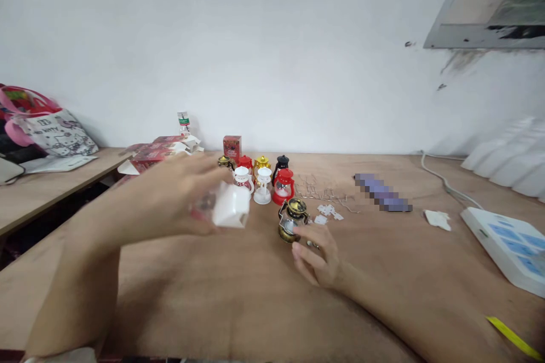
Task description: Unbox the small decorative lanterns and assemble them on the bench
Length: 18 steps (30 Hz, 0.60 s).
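Note:
My left hand (181,187), smeared by motion, is closed around a small red box (232,206) whose white flap end points right. Just right of the middle, a bronze-coloured mini lantern (293,221) with a wire handle stands upright on the table. My right hand (319,255) is beside it, fingers bent but apart. Its fingertips reach the lantern's lower right side; whether they touch I cannot tell. Behind are several more lanterns, among them a red lantern (283,187), a white lantern (263,187) and a black lantern (281,164).
An upright red box (232,147) stands by the wall, and a pile of red boxes (157,153) lies to the left. Wire handles (317,190) and small white pieces (328,212) lie right of the lanterns. Further right are a blurred-out purple item (383,193) and a white device (506,244).

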### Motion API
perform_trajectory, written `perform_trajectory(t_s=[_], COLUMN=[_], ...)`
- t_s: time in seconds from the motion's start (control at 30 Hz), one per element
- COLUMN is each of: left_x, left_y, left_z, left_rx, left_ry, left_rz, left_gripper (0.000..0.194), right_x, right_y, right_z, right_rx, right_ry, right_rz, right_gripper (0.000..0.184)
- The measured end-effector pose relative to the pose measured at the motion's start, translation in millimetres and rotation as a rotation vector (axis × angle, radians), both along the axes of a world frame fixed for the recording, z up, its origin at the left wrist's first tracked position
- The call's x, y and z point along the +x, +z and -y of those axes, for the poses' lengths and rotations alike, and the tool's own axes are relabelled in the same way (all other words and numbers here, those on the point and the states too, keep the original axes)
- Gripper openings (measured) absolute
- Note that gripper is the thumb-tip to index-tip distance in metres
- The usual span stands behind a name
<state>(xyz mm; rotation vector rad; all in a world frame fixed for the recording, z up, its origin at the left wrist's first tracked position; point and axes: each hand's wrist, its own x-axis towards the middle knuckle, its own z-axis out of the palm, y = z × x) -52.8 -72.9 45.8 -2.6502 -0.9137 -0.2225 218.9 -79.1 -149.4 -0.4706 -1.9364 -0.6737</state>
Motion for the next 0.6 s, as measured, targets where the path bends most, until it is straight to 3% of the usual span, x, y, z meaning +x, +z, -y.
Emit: perform_trajectory(t_s=[0.1, 0.23, 0.4, 0.5, 0.6], left_x=[30, 52, 63, 64, 66], left_y=[-22.0, -43.3, -42.3, -38.2, -40.2], left_z=[15, 18, 15, 7, -5], left_rx=[0.036, -0.047, -0.231, -0.374, -0.503], left_ry=[-0.121, -0.211, -0.239, -0.196, -0.264], left_rz=[-0.064, -0.141, -0.221, -0.216, -0.185], left_gripper=[0.02, 0.016, 0.022, 0.025, 0.038], right_x=[-3, -6, -3, -3, -4], right_y=[0.6, 6.3, 10.8, 7.8, 5.8], right_z=[5, 10, 11, 8, 4], right_rx=[-0.029, -0.032, -0.025, -0.013, 0.009], right_ry=[0.045, 0.058, 0.001, 0.06, 0.148], right_rz=[0.016, 0.064, 0.129, 0.094, 0.17], right_gripper=[0.039, 0.035, 0.03, 0.026, 0.018])
